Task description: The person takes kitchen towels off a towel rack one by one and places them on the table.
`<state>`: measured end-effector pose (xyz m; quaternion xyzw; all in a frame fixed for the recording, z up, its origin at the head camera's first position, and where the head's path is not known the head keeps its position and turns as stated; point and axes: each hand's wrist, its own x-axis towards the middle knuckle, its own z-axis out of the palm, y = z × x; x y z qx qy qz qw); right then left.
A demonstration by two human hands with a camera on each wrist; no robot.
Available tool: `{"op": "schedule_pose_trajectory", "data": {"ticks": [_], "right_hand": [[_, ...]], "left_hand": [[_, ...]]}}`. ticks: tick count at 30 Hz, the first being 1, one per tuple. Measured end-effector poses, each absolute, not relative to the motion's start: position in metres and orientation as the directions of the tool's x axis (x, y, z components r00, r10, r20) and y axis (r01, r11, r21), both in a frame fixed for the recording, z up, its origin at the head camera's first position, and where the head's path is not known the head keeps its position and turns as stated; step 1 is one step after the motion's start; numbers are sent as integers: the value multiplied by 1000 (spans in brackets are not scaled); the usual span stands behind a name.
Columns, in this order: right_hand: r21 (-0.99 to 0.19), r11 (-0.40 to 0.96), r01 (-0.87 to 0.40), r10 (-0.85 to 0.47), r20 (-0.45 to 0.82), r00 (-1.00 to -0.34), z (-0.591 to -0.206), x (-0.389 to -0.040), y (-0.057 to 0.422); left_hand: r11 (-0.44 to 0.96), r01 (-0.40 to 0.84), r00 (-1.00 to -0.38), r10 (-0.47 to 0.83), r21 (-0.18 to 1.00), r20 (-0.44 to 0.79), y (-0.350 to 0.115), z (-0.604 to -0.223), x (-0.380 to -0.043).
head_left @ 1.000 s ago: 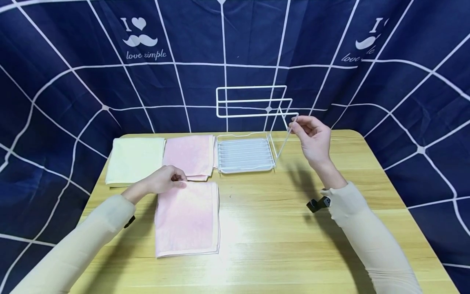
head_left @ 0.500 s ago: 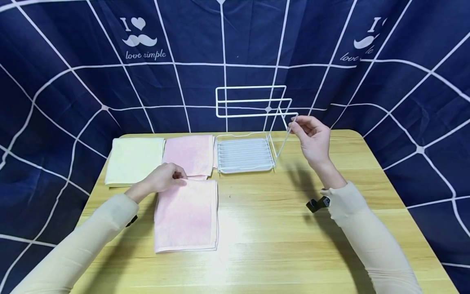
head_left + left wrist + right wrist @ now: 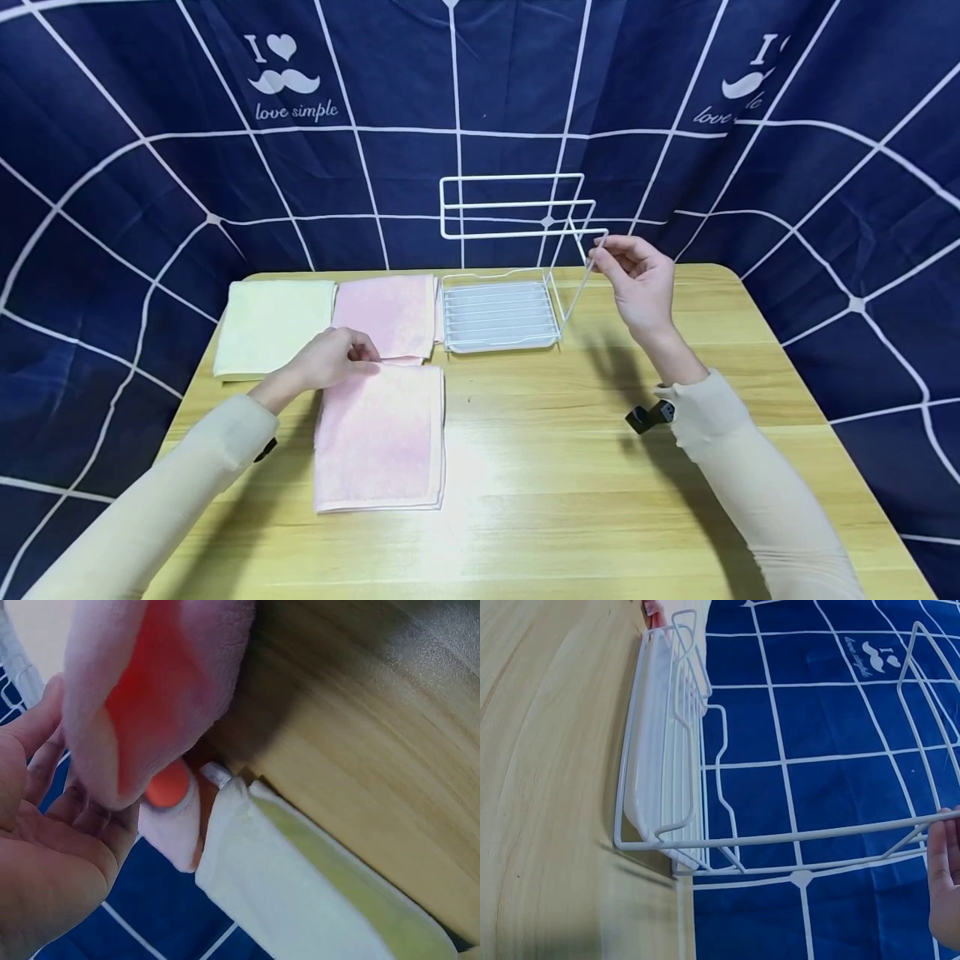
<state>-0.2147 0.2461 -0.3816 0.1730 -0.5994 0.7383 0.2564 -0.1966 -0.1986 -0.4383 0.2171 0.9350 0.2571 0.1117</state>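
In the head view my left hand (image 3: pixel 330 360) pinches the far edge of a folded pink towel (image 3: pixel 382 442) that is toward the front of the table, left of centre. The left wrist view shows this pink towel (image 3: pixel 187 667) drooping open in its folds from the fingers. My right hand (image 3: pixel 641 279) grips a slanted upright of a white wire rack (image 3: pixel 525 234) with thumb and fingertips. The rack stands at the back, its raised wire frame above a slatted base with a white tray (image 3: pixel 498 312). In the right wrist view the fingers touch the rack's wire (image 3: pixel 817 832).
Beside the rack on the left lies another folded pink towel (image 3: pixel 386 312). A folded pale yellow towel (image 3: pixel 273 325) is at its left. The wooden table (image 3: pixel 562 483) meets a dark blue gridded curtain (image 3: pixel 405 75) behind and at both sides.
My left hand has shifted slightly toward the back of the table, drawing the near pink towel with it. The right hand keeps its hold on the rack, which has not moved.
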Motion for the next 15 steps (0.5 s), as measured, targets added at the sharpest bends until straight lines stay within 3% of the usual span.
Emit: {"op": "schedule_pose_trajectory", "data": {"ticks": [15], "right_hand": [[-820,-117,-560,181,537,-824,-369,-205,267]], "left_hand": [[785,361,-929,349,502,122,-199,-390,-163]]}}
